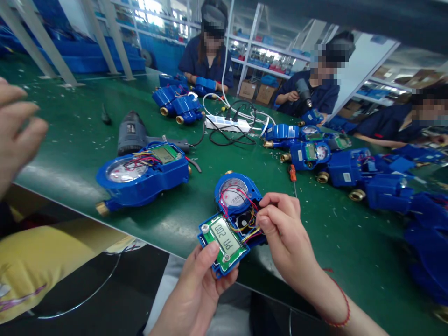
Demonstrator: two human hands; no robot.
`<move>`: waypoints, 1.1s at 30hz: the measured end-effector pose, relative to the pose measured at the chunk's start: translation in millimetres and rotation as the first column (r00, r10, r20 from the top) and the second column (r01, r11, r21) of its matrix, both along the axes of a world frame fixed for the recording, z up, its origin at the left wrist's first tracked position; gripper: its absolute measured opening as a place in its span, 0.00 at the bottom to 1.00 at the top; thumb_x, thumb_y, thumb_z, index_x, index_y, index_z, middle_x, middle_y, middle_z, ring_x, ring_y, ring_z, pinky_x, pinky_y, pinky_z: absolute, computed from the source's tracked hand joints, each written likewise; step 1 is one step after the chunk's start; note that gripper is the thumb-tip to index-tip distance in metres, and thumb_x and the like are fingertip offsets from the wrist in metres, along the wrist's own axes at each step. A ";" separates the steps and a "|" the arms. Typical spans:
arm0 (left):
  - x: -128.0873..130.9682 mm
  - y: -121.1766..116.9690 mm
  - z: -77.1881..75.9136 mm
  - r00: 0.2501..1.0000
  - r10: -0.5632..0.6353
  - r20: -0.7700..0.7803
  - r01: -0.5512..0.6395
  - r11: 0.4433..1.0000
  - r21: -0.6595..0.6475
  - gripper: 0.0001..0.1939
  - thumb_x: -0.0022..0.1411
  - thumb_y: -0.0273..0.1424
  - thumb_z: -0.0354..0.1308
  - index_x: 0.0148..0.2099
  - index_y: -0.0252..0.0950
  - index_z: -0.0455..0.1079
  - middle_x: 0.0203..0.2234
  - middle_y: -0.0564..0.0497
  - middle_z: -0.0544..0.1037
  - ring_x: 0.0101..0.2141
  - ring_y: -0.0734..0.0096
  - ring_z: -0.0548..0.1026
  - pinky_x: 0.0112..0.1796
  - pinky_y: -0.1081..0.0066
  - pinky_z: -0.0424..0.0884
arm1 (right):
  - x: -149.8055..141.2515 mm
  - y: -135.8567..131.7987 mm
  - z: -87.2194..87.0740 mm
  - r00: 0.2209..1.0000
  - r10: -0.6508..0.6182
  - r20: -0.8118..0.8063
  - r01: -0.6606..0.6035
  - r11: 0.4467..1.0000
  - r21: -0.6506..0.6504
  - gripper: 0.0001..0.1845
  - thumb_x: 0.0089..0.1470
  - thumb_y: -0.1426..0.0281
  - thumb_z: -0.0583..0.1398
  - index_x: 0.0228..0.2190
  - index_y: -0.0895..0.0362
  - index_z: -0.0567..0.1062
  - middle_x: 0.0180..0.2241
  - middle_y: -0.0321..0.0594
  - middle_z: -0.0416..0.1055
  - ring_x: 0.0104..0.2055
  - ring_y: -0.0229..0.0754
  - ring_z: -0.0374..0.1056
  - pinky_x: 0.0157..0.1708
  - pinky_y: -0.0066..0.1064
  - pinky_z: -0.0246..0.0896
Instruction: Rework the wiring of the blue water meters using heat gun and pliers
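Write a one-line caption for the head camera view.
Left hand holds an opened blue water meter as the right hand touches its coloured wires on a green workbench.

the left hand (pixel 196 291) grips a green lcd circuit board (pixel 224 242) in a blue cover, wired to an open blue water meter (pixel 233 193). the right hand's (pixel 287 233) fingertips (pixel 268 207) pinch coloured wires (pixel 250 234) beside the board. just beyond the grip, an orange-handled screwdriver (pixel 292 176) lies on the green workbench (pixel 336 242); left of the grip sits another open meter (pixel 143 176).
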State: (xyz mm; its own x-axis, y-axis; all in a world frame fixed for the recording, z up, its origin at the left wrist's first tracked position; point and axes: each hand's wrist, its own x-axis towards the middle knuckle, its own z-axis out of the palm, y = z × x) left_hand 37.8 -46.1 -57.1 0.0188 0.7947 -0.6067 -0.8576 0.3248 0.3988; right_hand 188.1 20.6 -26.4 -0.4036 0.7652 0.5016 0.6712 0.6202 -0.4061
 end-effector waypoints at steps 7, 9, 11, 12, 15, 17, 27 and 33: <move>-3.0 -9.1 -15.9 0.966 -0.174 -0.190 0.191 0.979 0.074 0.21 0.54 0.38 0.66 0.48 0.35 0.68 0.32 0.49 0.77 0.24 0.74 0.74 0.28 0.72 0.75 | 1.8 5.3 15.5 0.998 0.058 0.026 -0.053 0.985 -0.163 0.13 0.63 0.73 0.51 0.26 0.56 0.67 0.39 0.42 0.65 0.44 0.45 0.58 0.42 0.40 0.56; -6.9 -10.5 -24.2 0.857 -0.052 -0.513 0.132 0.984 0.122 0.31 0.56 0.40 0.64 0.58 0.39 0.58 0.40 0.47 0.73 0.28 0.72 0.73 0.27 0.72 0.73 | 1.5 6.5 20.0 0.996 0.082 0.043 -0.072 0.977 -0.201 0.13 0.62 0.73 0.52 0.25 0.56 0.67 0.39 0.42 0.65 0.45 0.46 0.58 0.43 0.41 0.56; -11.4 -9.3 -30.4 0.550 0.165 -0.819 0.041 0.974 0.224 0.37 0.55 0.40 0.64 0.62 0.44 0.52 0.48 0.45 0.67 0.37 0.66 0.72 0.30 0.69 0.72 | 1.1 8.2 23.3 0.993 0.104 0.058 -0.087 0.967 -0.239 0.14 0.62 0.73 0.52 0.24 0.56 0.68 0.40 0.42 0.66 0.45 0.46 0.58 0.44 0.43 0.56; -12.8 -7.5 -31.6 0.358 0.255 -0.898 0.037 0.957 0.287 0.35 0.55 0.40 0.64 0.61 0.45 0.53 0.50 0.45 0.64 0.42 0.62 0.71 0.35 0.66 0.72 | 0.8 9.2 24.6 0.992 0.110 0.068 -0.089 0.962 -0.257 0.14 0.62 0.72 0.53 0.24 0.56 0.68 0.40 0.42 0.66 0.46 0.47 0.58 0.45 0.44 0.55; -9.6 2.5 -25.6 0.033 0.382 -0.924 0.257 0.890 0.377 0.16 0.59 0.37 0.59 0.50 0.48 0.68 0.50 0.48 0.65 0.52 0.53 0.65 0.51 0.51 0.63 | -0.2 11.9 27.8 0.988 0.121 0.095 -0.088 0.950 -0.300 0.14 0.62 0.71 0.54 0.24 0.56 0.70 0.41 0.43 0.67 0.47 0.48 0.57 0.47 0.46 0.53; -2.2 11.8 -16.7 0.037 0.380 -0.924 0.434 0.827 0.358 0.08 0.59 0.33 0.60 0.42 0.48 0.72 0.50 0.49 0.67 0.53 0.51 0.64 0.52 0.46 0.60 | -1.3 12.9 29.1 0.987 0.125 0.101 -0.088 0.947 -0.308 0.14 0.62 0.70 0.54 0.24 0.56 0.71 0.40 0.42 0.68 0.47 0.47 0.57 0.48 0.46 0.52; 4.0 21.5 -8.8 0.149 0.307 -0.940 0.539 0.772 0.338 0.07 0.60 0.29 0.57 0.30 0.41 0.74 0.51 0.45 0.72 0.54 0.50 0.64 0.52 0.46 0.62 | 14.7 32.3 12.5 0.941 -0.134 -0.310 0.109 0.989 -0.099 0.10 0.59 0.65 0.56 0.28 0.55 0.70 0.36 0.42 0.66 0.42 0.44 0.62 0.45 0.38 0.59; -16.4 9.8 -29.1 0.082 0.484 -0.871 0.341 0.808 0.481 0.09 0.63 0.30 0.56 0.35 0.44 0.77 0.48 0.48 0.73 0.50 0.60 0.69 0.51 0.62 0.64 | 25.8 62.9 7.2 0.930 -0.077 -0.360 -0.127 0.851 -0.510 0.23 0.52 0.54 0.60 0.45 0.54 0.73 0.47 0.45 0.73 0.48 0.49 0.69 0.45 0.40 0.67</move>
